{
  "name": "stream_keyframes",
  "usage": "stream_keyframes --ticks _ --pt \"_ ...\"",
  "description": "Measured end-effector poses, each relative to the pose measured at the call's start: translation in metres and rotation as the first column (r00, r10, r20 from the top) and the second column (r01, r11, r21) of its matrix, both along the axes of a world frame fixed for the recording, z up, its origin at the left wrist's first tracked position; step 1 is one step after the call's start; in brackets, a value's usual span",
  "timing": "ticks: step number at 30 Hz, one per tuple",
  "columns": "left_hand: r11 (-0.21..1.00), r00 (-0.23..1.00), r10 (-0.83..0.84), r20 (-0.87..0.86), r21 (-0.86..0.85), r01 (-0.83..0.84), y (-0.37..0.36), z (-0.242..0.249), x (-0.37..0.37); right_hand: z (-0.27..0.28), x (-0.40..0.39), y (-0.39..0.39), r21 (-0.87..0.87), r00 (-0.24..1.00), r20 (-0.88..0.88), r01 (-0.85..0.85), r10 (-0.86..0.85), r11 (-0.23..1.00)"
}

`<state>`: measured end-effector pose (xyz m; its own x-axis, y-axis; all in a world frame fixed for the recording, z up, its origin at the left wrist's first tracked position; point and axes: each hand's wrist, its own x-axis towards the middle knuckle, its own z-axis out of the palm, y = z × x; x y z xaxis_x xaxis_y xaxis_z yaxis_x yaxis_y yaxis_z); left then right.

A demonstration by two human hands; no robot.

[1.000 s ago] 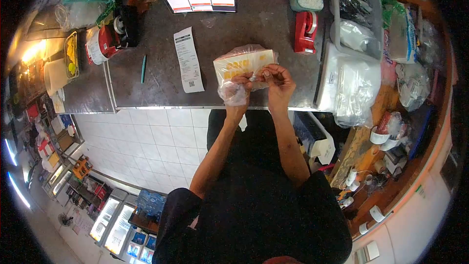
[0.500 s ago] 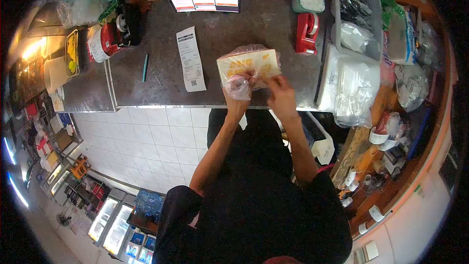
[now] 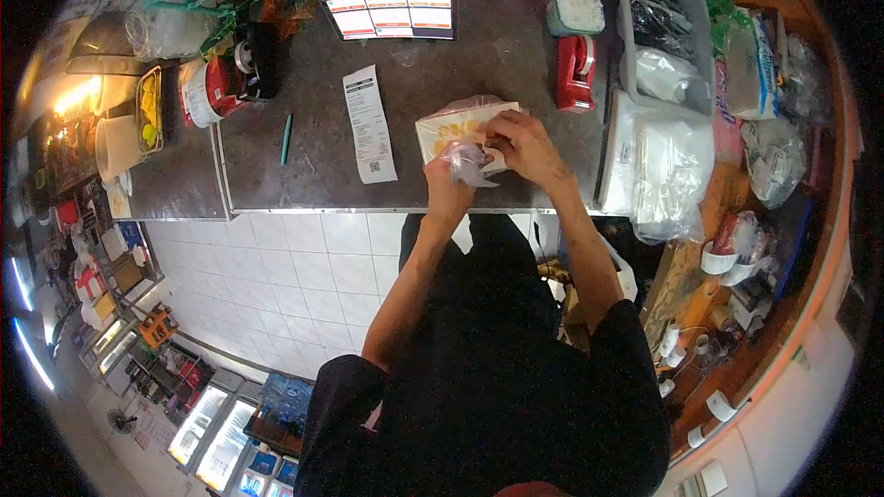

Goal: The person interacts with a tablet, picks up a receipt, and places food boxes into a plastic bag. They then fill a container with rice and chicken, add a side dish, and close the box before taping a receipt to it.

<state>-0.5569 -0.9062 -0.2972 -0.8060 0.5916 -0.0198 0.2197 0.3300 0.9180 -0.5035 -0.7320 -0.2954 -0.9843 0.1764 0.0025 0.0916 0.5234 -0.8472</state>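
A white food box (image 3: 442, 126) with yellow print sits inside a clear plastic bag (image 3: 468, 166) near the table's front edge. My left hand (image 3: 448, 186) is closed around the gathered top of the bag, at the box's near side. Fingers bent, my right hand (image 3: 527, 149) reaches over the right part of the box and pinches at the bag; exactly what lies between its fingertips is hidden. Left of the box, a printed receipt (image 3: 370, 124) lies flat on the dark table.
A red tape dispenser (image 3: 576, 74) and a tub of white grains (image 3: 576, 12) stand at right, beside stacked clear bags (image 3: 670, 170) and a grey bin (image 3: 665, 32). A tablet (image 3: 391, 11) stands at the back. A teal pen (image 3: 286, 139) lies at left.
My right hand has moved from the box's near right corner up over its printed face. My left hand still grips the bag. The camera view has shifted slightly.
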Motion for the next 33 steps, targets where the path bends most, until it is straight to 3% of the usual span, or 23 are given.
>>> stream_keyframes --ticks 1,3,4,6,9,10,12,13,15,19,21,22,24,25,27,31,33 --pt "1.0 1.0 -0.002 0.003 0.001 0.002 0.003 0.004 0.0 -0.001 0.004 -0.003 0.001 1.0 0.003 0.002 -0.002 1.0" --pt "0.993 0.984 0.116 0.135 0.009 -0.118 0.009 0.01 -0.001 0.005 0.016 -0.02 -0.117 0.901 -0.063 0.42 -0.429 0.9" --pt "0.984 0.965 0.176 0.197 0.008 -0.181 0.011 0.012 -0.002 0.004 0.026 -0.031 -0.116 0.901 -0.063 0.42 -0.428 0.9" --pt "0.987 0.973 0.162 0.166 -0.013 -0.162 0.008 0.006 -0.006 -0.005 0.046 -0.059 -0.353 0.835 0.172 0.548 -0.523 0.758" --pt "0.988 0.974 0.143 0.177 -0.076 -0.131 0.003 -0.001 -0.003 -0.017 0.047 -0.093 -0.335 0.824 0.201 0.565 -0.529 0.754" --pt "0.986 0.953 0.161 0.256 -0.082 -0.145 0.001 -0.001 -0.003 -0.021 0.046 -0.096 -0.335 0.818 0.204 0.575 -0.538 0.747" --pt "0.984 0.929 0.172 0.328 -0.097 -0.148 -0.001 -0.002 -0.001 -0.028 0.042 -0.1 -0.486 0.735 0.29 0.665 -0.613 0.567" --pt "0.987 0.955 0.161 0.251 -0.068 -0.149 0.0 -0.002 0.001 -0.03 0.043 -0.101 -0.489 0.73 0.291 0.669 -0.618 0.56" --pt "0.988 0.973 0.151 0.174 -0.035 -0.147 0.005 0.002 0.004 -0.03 0.049 -0.097 -0.432 0.711 0.263 0.691 -0.652 0.58" --pt "0.977 0.93 0.192 0.314 0.029 -0.211 0.005 0.001 0.01 -0.024 0.055 -0.082 -0.33 0.75 0.215 0.659 -0.625 0.677" --pt "0.975 0.915 0.195 0.353 0.029 -0.219 0.005 -0.003 0.009 -0.015 0.055 -0.074 -0.707 0.735 0.551 0.663 -0.395 0.247" --pt "0.971 0.891 0.199 0.407 0.044 -0.237 0.004 -0.005 0.008 -0.016 0.056 -0.072 -0.705 0.734 0.554 0.665 -0.392 0.247" --pt "0.964 0.863 0.204 0.463 0.056 -0.259 0.004 -0.007 0.01 -0.017 0.056 -0.069 -0.739 0.712 0.666 0.67 -0.22 -0.07" --pt "0.951 0.849 0.227 0.477 0.081 -0.3 0.005 -0.007 0.012 -0.024 0.058 -0.07 -0.738 0.712 0.667 0.671 -0.217 -0.069" --pt "0.934 0.833 0.255 0.491 0.1 -0.344 0.008 0.001 0.014 -0.034 0.058 -0.075 -0.686 0.749 0.661 0.581 -0.041 -0.439" --pt "0.943 0.879 0.272 0.391 0.074 -0.324 0.012 0.013 0.025 -0.025 0.054 -0.089 -0.628 0.665 0.742 0.647 -0.083 -0.432" --pt "0.946 0.881 0.276 0.385 0.055 -0.32 0.012 0.009 0.026 -0.026 0.055 -0.091 -0.744 0.708 0.662 0.66 -0.245 -0.105"
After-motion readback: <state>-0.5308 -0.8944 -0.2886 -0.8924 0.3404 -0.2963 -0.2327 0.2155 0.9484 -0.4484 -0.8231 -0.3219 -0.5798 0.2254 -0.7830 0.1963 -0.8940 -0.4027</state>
